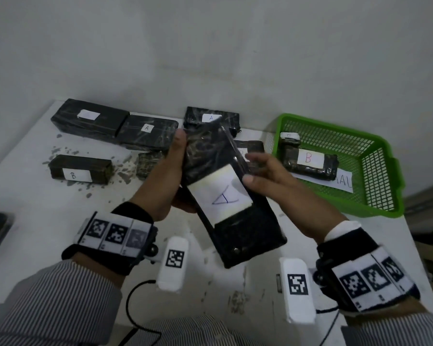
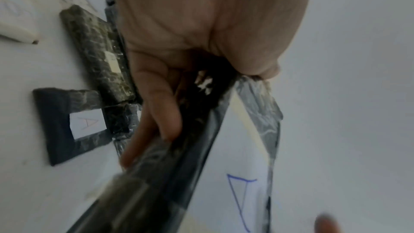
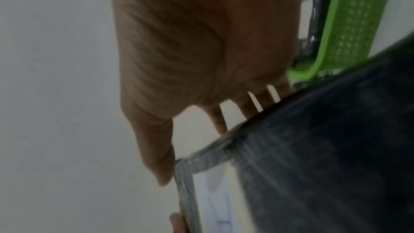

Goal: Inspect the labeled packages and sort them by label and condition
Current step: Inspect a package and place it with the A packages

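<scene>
I hold a long black wrapped package (image 1: 238,221) tilted above the white table (image 1: 35,221); its white label (image 1: 223,196) bears a blue "A". My left hand (image 1: 175,168) grips its left edge, thumb on top and fingers underneath. My right hand (image 1: 253,169) pinches the right edge between thumb and fingers. The left wrist view shows my left hand (image 2: 179,77) curled round the package (image 2: 156,183) beside the label (image 2: 241,201). From the right wrist, my right hand (image 3: 190,59) touches the package (image 3: 313,166) at its corner.
Black packages lie at the back: one with a faint label (image 1: 88,118), two marked "A" (image 1: 146,129) (image 1: 210,118), one marked "B" (image 1: 79,169), and a small one (image 1: 148,163). A green basket (image 1: 375,191) at right holds a "B" package (image 1: 310,161). Dark flakes dot the table.
</scene>
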Action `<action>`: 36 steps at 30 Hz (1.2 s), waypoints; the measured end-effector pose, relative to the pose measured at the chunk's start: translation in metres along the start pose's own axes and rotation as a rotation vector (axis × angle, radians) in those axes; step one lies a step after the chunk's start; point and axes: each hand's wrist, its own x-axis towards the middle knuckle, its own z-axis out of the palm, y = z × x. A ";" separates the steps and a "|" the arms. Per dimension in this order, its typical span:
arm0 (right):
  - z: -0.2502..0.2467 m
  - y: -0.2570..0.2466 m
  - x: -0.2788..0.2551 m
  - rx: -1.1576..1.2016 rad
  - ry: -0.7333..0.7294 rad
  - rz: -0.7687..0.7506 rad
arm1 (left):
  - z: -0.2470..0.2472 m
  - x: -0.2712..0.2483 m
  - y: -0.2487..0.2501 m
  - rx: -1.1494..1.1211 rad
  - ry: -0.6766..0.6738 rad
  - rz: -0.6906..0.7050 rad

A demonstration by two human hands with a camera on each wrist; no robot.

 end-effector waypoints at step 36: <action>-0.007 -0.014 0.009 -0.041 0.036 0.102 | -0.002 -0.008 -0.006 0.055 -0.206 0.200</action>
